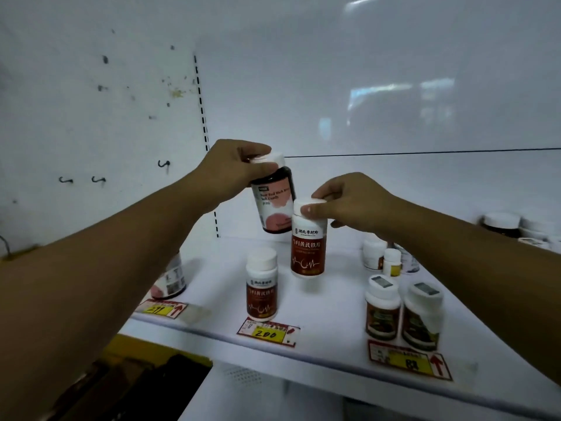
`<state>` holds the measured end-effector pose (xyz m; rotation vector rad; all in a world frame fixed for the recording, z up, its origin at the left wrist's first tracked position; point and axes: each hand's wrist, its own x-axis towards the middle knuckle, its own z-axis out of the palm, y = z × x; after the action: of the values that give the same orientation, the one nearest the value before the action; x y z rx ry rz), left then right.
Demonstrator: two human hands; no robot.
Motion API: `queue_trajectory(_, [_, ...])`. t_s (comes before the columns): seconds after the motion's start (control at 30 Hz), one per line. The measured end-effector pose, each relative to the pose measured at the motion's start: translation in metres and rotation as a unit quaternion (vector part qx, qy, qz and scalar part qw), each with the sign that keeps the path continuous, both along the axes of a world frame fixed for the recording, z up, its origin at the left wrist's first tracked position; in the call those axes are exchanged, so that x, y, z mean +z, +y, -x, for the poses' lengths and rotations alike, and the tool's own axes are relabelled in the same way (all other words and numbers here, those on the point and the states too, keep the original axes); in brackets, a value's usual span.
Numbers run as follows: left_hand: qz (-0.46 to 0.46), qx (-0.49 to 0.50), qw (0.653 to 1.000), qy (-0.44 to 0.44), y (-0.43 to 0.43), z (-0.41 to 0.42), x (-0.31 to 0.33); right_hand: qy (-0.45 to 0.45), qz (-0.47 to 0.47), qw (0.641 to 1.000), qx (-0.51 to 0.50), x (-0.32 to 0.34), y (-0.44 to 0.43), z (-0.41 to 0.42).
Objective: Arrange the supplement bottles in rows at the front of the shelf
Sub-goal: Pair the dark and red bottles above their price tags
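— Supplement bottles, two of them, are up off the white shelf point(349, 323): the left hand point(239, 168) pinches the white cap of a dark brown bottle with a pink label point(274, 205), and the right hand point(355, 205) grips the cap of a white bottle with a red label point(308, 247).

— Fingers?

— Both sets are closed narrowly around the caps only, with nothing under the bases.

— So what might go wrong?

— A cap-only hold could let a bottle swing or slip. The red one hangs just behind a matching white-capped, red-labelled bottle point(262, 287) standing at the front edge; lowered carelessly, I'd judge it could knock that one off the lip.

— And orientation?

— The red bottle's long axis is near vertical, cap up, label facing the camera. The dark one tilts, its base swung to the right toward the red bottle, label also forward. It would need righting before it is set down.
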<state>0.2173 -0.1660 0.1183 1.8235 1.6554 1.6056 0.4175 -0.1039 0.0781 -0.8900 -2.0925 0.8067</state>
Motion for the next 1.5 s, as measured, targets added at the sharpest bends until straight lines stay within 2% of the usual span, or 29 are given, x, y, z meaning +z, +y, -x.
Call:
queue_trajectory(0.3, [-0.004, -0.014, 1.000, -0.001, -0.001, 0.033, -0.008, -0.108, 0.054, 0.993, -0.011, -0.036, -0.009, 0.023])
queue_trajectory(0.6, [0.054, -0.041, 0.997, 0.023, 0.015, 0.073, -0.016, -0.140, 0.088, 0.986, -0.013, -0.051, -0.019, 0.029])
queue_trajectory(0.67, [0.060, -0.055, 0.996, 0.021, 0.015, 0.078, -0.017, -0.161, 0.062, 0.984, -0.033, -0.045, -0.022, 0.027])
queue_trajectory(0.77, [0.075, -0.077, 0.994, 0.029, 0.010, 0.089, -0.017, -0.132, -0.077, 0.981, -0.118, -0.023, -0.028, 0.035])
queue_trajectory(0.83, [0.092, -0.101, 0.990, 0.028, 0.004, 0.096, -0.017, -0.118, -0.131, 0.976, -0.128, -0.008, -0.034, 0.050])
queue_trajectory(0.9, [0.105, -0.119, 0.987, 0.027, -0.002, 0.103, -0.018, -0.119, -0.123, 0.981, -0.096, 0.002, -0.041, 0.074])
queue_trajectory(1.03, [0.116, -0.128, 0.984, 0.050, -0.015, 0.116, -0.025, -0.207, -0.130, 0.968, -0.057, 0.007, -0.052, 0.132])
queue_trajectory(1.13, [0.113, -0.137, 0.982, 0.056, -0.022, 0.129, -0.033, -0.218, -0.131, 0.966, -0.046, 0.006, -0.056, 0.164])
queue_trajectory(1.3, [0.147, -0.141, 0.974, 0.103, -0.030, 0.162, -0.039, -0.236, -0.115, 0.963, -0.057, -0.002, -0.059, 0.194])
queue_trajectory(1.4, [0.132, -0.077, 0.976, 0.153, -0.031, 0.186, -0.041, -0.251, -0.098, 0.961, -0.069, -0.015, -0.056, 0.206])
queue_trajectory(1.5, [0.143, -0.024, 0.961, 0.237, -0.029, 0.206, -0.047, -0.246, -0.060, 0.965, -0.065, -0.025, -0.053, 0.216])
